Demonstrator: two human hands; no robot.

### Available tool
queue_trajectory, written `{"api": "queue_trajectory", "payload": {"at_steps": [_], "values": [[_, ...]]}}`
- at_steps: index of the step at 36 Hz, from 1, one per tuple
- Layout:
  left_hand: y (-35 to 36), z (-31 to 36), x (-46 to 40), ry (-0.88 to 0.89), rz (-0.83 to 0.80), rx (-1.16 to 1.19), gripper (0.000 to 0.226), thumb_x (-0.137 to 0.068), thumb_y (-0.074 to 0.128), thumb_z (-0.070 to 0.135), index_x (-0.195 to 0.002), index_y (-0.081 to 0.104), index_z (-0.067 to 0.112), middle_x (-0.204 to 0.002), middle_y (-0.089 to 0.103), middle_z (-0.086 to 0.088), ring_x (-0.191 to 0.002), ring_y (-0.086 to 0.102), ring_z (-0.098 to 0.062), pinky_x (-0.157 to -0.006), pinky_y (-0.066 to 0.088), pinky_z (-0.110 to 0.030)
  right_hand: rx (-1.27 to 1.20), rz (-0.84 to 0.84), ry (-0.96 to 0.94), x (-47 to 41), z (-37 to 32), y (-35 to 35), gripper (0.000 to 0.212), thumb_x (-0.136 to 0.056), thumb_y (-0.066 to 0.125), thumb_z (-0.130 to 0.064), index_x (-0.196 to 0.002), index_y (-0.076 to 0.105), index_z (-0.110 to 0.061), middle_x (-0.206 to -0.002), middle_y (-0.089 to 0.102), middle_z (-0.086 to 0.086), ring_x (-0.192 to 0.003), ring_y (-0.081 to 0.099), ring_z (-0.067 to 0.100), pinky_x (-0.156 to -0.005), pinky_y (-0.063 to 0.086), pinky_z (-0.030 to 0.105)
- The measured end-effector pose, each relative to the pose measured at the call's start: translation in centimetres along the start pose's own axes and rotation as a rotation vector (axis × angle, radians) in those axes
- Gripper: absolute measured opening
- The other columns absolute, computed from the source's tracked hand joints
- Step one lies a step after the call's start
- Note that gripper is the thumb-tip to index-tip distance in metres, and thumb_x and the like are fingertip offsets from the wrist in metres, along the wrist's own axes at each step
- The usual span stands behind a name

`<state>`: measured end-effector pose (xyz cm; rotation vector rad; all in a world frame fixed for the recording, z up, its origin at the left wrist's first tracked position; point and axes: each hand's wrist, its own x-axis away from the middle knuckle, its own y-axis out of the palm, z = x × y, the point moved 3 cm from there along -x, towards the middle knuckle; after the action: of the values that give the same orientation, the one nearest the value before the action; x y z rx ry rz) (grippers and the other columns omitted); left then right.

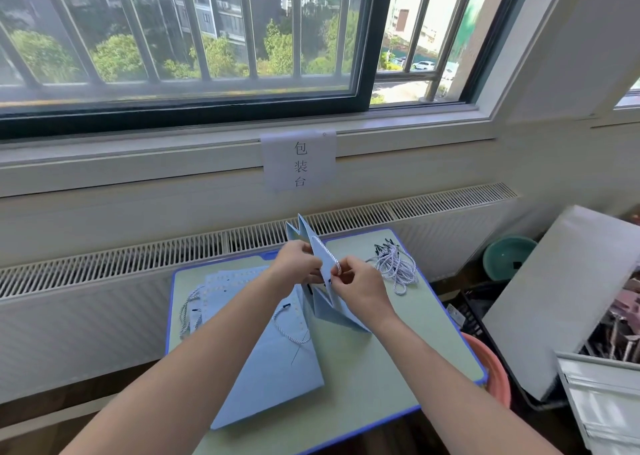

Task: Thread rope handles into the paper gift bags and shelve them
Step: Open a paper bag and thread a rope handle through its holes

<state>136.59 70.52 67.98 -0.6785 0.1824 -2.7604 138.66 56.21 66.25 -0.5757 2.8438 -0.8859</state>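
A light blue paper gift bag point(329, 302) stands upright and part-opened on the green table point(374, 368). My left hand point(298, 262) grips its upper edge from the left. My right hand point(356, 283) pinches a white-and-blue twisted rope handle point(329, 252) against the bag's top panel. A flat blue bag point(273, 368) with a rope handle lies on the table below my left arm. A stack of flat bags point(221, 290) lies at the table's left. A pile of loose rope handles point(394, 264) sits at the back right.
The table has a blue rim and stands against a radiator under a barred window with a paper sign point(299, 163). To the right are a pink basin point(491, 368), a teal basin point(509, 257), a white board point(561, 298) and a dark crate.
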Motion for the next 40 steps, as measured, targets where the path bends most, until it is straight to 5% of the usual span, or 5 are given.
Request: {"api": "queue_trajectory", "payload": {"at_steps": [11,19,22,28,40], "values": [[0.0,0.2,-0.6,-0.095,0.116,0.067,0.027,-0.088,0.045,-0.014,-0.068,0.043,0.005,-0.067,0.051,-0.013,-0.05,0.062,-0.024,-0.054,0.059,-0.032,-0.005,-0.115,0.039,-0.2,-0.8,0.2,0.022,-0.08,0.075,-0.031,-0.09,0.059,-0.019,-0.087,0.064,-0.005,-0.083,0.06,0.01,-0.063,0.039,0.009],[0.3,0.8,-0.8,-0.054,0.04,0.092,0.014,-0.088,0.048,-0.01,-0.085,0.062,-0.011,-0.078,0.065,-0.021,-0.063,0.069,-0.022,-0.059,0.059,-0.025,-0.152,-0.047,0.135,-1.2,-0.4,-0.6,0.016,-0.08,0.075,-0.023,-0.084,0.06,-0.022,-0.081,0.065,-0.005,-0.076,0.062,0.012,-0.081,0.055,0.039],[0.6,0.9,-0.7,0.019,0.027,-0.079,0.019,-0.087,0.051,-0.005,-0.097,0.067,-0.004,-0.086,0.068,-0.019,-0.07,0.066,-0.02,-0.063,0.057,-0.023,-0.168,-0.012,0.152,-1.5,-0.4,-0.9,0.013,-0.081,0.073,-0.019,-0.083,0.06,-0.021,-0.08,0.064,-0.004,-0.076,0.06,0.015,-0.08,0.055,0.04],[1.3,0.8,-0.5,0.093,-0.071,-0.454,0.019,-0.089,0.058,0.01,-0.072,0.067,0.007,-0.06,0.051,-0.002,-0.05,0.044,-0.009,-0.038,0.032,-0.012,-0.19,0.015,0.166,-1.4,0.0,-1.0,0.008,-0.081,0.069,-0.015,-0.083,0.062,-0.018,-0.072,0.062,-0.007,-0.068,0.056,0.013,-0.069,0.05,0.031],[-0.3,1.0,-1.2,0.177,-0.106,-0.829,0.034,-0.087,0.051,0.007,-0.057,0.035,0.012,-0.058,0.031,-0.007,-0.055,0.026,-0.02,-0.051,0.021,-0.029,0.022,0.061,0.141,-2.6,-0.1,-4.4,0.016,-0.088,0.062,-0.014,-0.1,0.072,-0.011,-0.091,0.069,0.0,-0.084,0.062,0.012,-0.073,0.043,0.021]]}}
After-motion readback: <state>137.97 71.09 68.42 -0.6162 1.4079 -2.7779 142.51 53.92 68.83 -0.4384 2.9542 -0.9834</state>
